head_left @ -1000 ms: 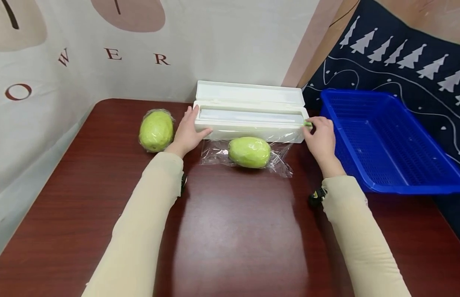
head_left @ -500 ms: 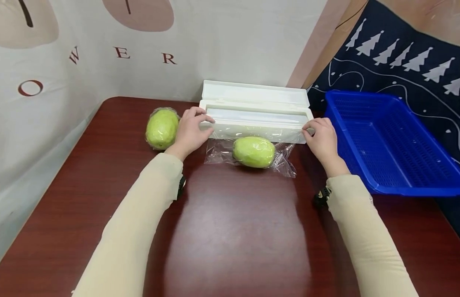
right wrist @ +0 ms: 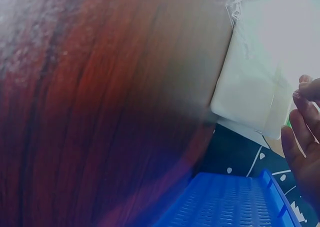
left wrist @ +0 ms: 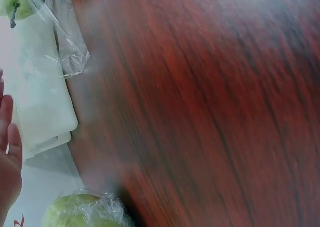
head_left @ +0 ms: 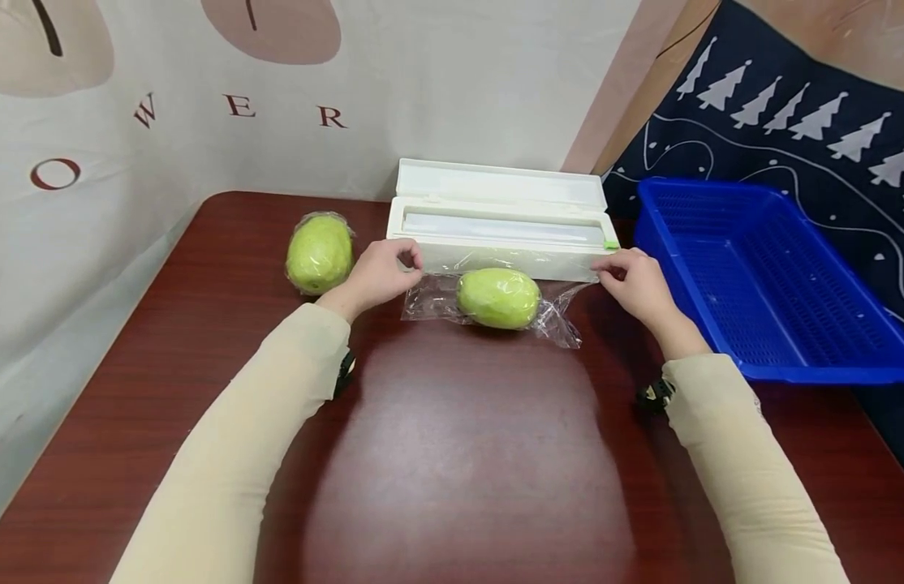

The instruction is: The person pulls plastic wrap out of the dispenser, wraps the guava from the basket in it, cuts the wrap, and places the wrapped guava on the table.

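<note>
A light-green oval melon point(head_left: 498, 298) lies on clear plastic wrap point(head_left: 432, 298) in front of a white wrap dispenser point(head_left: 496, 258). The dispenser's lid is up, with a green cutter slider point(head_left: 610, 244) at its right end. My left hand point(head_left: 382, 272) pinches the film between thumb and fingertips at the dispenser's front left corner. At the front right corner my right hand point(head_left: 637, 284) pinches the film's other side. Part of that hand point(right wrist: 306, 122) shows beside the dispenser in the right wrist view.
A second melon point(head_left: 320, 253), wrapped in film, sits left of my left hand. A blue plastic basket point(head_left: 715, 341) stands close to my right hand. Behind the dispenser hangs a pale printed cloth point(head_left: 459, 97).
My left hand has left the dispenser's left end and come down to its front corner, fingertips closing together. My right hand has dropped from the green slider, which shows again at the right end.
</note>
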The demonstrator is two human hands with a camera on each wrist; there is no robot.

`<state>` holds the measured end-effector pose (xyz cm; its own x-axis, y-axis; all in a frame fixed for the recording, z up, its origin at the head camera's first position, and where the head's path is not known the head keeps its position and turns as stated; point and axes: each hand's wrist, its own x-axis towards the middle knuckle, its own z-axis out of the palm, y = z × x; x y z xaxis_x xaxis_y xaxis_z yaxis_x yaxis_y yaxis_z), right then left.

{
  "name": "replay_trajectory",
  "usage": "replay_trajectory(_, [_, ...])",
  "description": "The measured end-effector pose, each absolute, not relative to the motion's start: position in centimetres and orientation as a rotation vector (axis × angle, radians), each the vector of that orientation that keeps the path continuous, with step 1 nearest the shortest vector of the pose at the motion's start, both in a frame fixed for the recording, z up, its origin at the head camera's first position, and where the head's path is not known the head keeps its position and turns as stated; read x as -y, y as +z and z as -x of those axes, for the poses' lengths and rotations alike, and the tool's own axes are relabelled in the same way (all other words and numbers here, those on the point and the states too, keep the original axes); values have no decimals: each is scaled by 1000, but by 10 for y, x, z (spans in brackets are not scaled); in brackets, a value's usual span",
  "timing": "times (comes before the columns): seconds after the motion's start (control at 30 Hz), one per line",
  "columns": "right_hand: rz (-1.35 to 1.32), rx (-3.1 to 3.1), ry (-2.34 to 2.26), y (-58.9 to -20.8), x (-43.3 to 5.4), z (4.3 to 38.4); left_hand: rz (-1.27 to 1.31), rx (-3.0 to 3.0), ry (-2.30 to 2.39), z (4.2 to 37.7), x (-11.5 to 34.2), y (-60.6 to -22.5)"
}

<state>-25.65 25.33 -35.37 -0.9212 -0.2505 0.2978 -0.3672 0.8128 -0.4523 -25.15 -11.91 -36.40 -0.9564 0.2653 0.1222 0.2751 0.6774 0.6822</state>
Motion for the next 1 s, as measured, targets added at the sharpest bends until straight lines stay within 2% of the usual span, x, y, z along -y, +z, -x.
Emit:
replay_trajectory(0.23, [-502,2782,806,-354,-256,250,632,3034,-993,245,118,-372])
replay_trajectory(0.43, [-650,2868,703,-359,-260,245,792,3133,-810,244,113,-379])
replay_trajectory(0.67, [-805,3059,415,-350,-259,242,626,3107,-588,248,97,-355])
replay_trajectory(0.83, [-719,3032,669,-337,-236,243,728,2889,-484,252,72,-334])
replay_trajectory(1.0, [-705,3132,962,-337,-203,250,840,2957,-598,261,42,-334])
